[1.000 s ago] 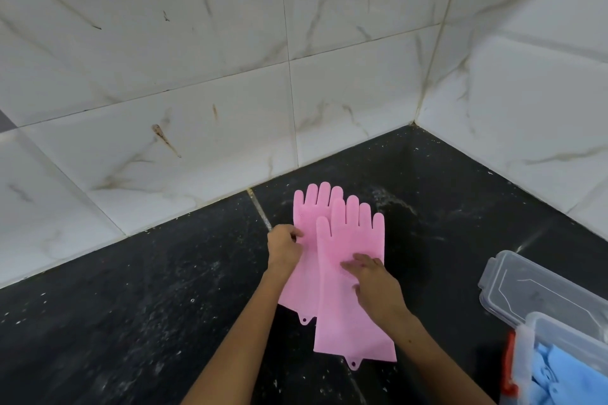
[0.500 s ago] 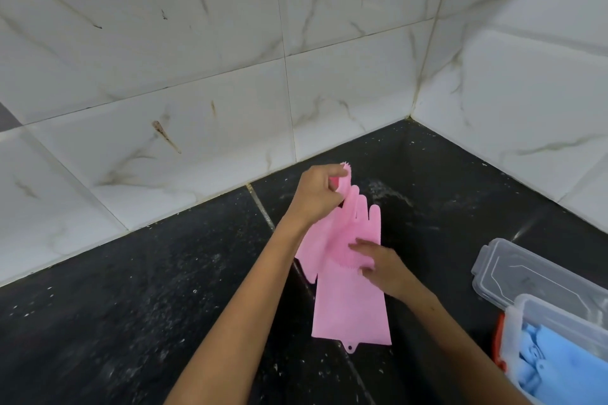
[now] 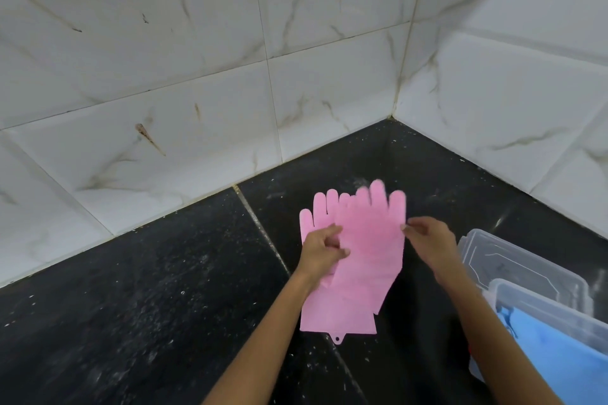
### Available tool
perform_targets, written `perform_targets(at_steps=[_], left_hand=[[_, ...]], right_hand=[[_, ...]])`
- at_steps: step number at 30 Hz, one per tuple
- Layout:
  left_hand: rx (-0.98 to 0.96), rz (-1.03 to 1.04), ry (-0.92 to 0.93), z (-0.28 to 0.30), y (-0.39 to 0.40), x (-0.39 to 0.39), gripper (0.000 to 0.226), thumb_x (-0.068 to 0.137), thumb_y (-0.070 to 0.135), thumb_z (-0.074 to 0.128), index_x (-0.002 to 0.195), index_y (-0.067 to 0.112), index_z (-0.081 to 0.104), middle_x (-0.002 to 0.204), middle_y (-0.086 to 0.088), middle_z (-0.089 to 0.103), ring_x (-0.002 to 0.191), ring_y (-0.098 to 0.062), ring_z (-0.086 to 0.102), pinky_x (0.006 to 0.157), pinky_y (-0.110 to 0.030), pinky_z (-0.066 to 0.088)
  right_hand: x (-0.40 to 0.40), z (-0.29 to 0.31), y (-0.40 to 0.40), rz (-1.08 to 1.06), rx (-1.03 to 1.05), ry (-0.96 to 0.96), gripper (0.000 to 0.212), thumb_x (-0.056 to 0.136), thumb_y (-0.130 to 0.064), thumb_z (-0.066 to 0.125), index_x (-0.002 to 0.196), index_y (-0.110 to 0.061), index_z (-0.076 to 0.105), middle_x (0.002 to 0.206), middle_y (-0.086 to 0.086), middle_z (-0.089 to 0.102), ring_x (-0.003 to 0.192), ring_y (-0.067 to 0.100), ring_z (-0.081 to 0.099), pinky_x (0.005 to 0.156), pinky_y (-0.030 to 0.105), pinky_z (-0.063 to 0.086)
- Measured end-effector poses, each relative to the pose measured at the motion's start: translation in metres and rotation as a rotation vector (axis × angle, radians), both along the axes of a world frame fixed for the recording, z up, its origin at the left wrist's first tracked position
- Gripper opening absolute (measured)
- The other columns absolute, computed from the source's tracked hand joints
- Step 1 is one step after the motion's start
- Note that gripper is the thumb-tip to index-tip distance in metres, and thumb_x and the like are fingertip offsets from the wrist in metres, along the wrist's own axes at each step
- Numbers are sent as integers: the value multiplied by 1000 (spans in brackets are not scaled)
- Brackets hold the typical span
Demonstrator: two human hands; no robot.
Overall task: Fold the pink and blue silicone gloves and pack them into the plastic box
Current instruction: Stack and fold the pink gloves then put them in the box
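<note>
Two pink silicone gloves lie on the black counter. The lower pink glove [image 3: 335,316] lies flat, fingers toward the wall. The upper pink glove [image 3: 371,240] is lifted over it, held by its two side edges, its fingers blurred. My left hand [image 3: 324,250] pinches its left edge and my right hand [image 3: 427,237] pinches its right edge. The clear plastic box [image 3: 539,309] stands at the right with the blue gloves [image 3: 559,348] inside it.
The box's clear lid [image 3: 503,260] lies on the counter just behind the box. White marble-pattern tiled walls [image 3: 230,92] meet in a corner behind the gloves. The black counter [image 3: 148,306] stretches to the left, speckled with white bits.
My left hand had lifted one pink glove by its fingers. Now both hands hold that glove by its sides, spread out over the other glove.
</note>
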State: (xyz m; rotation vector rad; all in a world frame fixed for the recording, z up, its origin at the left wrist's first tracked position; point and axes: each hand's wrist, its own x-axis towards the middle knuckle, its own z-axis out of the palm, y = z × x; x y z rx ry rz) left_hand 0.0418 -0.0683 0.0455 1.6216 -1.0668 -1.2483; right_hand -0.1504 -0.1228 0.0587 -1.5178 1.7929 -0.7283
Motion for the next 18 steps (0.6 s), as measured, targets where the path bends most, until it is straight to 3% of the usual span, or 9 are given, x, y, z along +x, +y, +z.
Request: perform_targets(at_steps=[5,8,11,13,15,18], left_hand=[[58,-19,-113,-29,12,-2,58,80,-4,67,134,5,47,112,4,54,94,-8,54,81,-14,47],[34,5,-74,-25,11,-1,59,80,-7,66,135,4,47,107,3,59,93,-12,56,91,-22,48],[-14,49,-13,-14,9,7,59,78,-12,64,134,2,48,127,-12,57,107,-21,57,105,-36,43],[-35,77,-13,-11,9,19,59,78,-13,63,133,3,48,133,-19,52,112,-24,55,104,-36,44],[-49,102,-49,-11,15,37,59,78,-12,63,133,5,48,134,-13,54,109,-21,56,101,-36,46],[-24,178,-105,-14,29,64,61,78,-10,64,134,6,47,118,-11,61,96,-19,59,93,-34,51]], right_hand=[[12,-25,9,113,74,152,32,89,-15,59,120,-9,60,119,10,65,104,24,62,88,31,45],[19,-34,14,168,73,200,30,90,-17,59,119,-11,61,120,7,65,103,21,62,90,29,46],[24,-38,20,148,31,201,28,92,-16,56,119,-10,61,119,7,65,101,21,63,89,31,48],[26,-40,23,120,-11,214,28,92,-16,55,119,-11,60,117,8,64,99,21,63,85,31,50],[29,-43,26,98,-16,225,28,92,-17,55,119,-12,60,117,8,64,97,21,63,82,31,51],[40,-48,29,119,24,243,24,89,-20,60,112,-13,63,107,5,68,87,16,64,75,28,52]])
